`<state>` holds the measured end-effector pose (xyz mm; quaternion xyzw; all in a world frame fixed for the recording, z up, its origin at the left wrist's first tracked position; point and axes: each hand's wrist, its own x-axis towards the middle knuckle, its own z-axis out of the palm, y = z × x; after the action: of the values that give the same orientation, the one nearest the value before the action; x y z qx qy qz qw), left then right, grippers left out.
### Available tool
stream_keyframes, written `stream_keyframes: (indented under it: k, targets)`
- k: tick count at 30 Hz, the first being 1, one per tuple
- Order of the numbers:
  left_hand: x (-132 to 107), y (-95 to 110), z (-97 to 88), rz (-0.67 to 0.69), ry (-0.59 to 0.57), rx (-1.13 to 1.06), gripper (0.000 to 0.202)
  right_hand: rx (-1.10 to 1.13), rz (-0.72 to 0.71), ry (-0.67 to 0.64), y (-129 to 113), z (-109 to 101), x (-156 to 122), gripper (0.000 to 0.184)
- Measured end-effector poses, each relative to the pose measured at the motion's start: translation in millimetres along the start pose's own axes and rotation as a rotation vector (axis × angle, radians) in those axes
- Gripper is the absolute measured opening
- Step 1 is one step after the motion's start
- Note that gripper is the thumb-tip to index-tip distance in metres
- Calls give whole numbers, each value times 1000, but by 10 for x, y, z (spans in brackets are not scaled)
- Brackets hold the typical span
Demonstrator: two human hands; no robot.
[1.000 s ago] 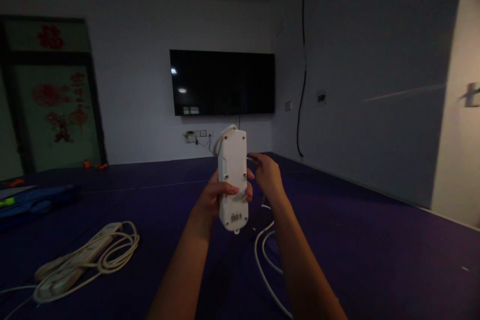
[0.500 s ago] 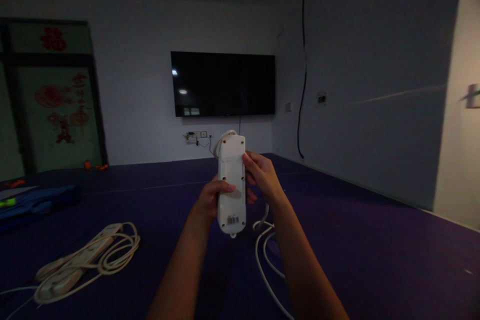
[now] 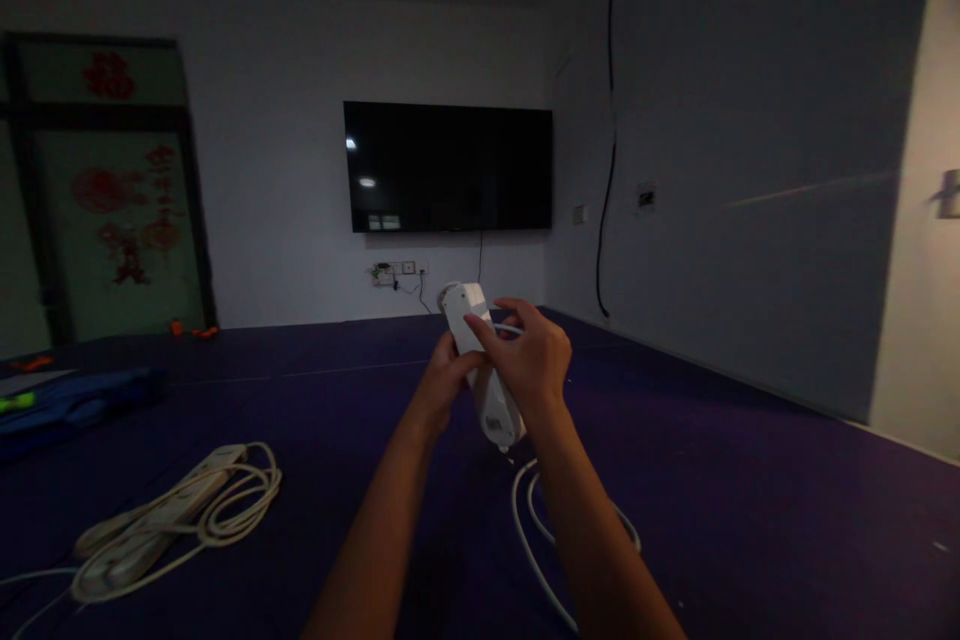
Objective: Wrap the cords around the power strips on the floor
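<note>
Nearest, white cord [image 3: 519, 515] loops on the purple surface [image 3: 750, 520]. Above it, the left hand [image 3: 441, 388] is clamped around the middle of a white power strip [image 3: 460, 316], whose long axis leans from upper left to lower right. The right hand [image 3: 538, 357] lies along its right side; in this dimness I cannot tell if it grasps anything. The strip's back looks smooth and pale.

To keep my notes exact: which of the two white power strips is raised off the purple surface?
The held strip, gripped by the left hand near the picture's middle; the other strip lies at lower left on the purple surface.
</note>
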<state>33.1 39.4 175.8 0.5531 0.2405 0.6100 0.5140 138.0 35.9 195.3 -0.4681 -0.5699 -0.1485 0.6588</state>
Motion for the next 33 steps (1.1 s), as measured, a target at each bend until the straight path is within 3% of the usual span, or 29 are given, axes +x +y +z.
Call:
stream_keyframes:
  k: [3,7,12,17,19,22,28,33]
  targets:
    - [-21,-6,58,112,-28,14,74,-88,-10,14,1,10,-12,40]
    - [-65,-2,124,78,-15,65,112,-117,4,-16,32,9,-2,45]
    - [-67,-29,180,82,98,94,127,-69,14,-84,63,20,13,46]
    - [-9,-55,142,185,175,41,109,47,27,-101,53,2,37,44]
    - [1,-38,116,185,192,34,89,104,41,-96,59,-17,53,42]
    - [-21,23,80,78,216,41,55,191,60,-69,98,-41,81,37]
    - [-132,210,-23,-119,-78,-31,36,254,97,35,209,-78,142,29]
    - [-170,300,-141,-230,-238,-35,43,299,146,187,261,-140,191,29]
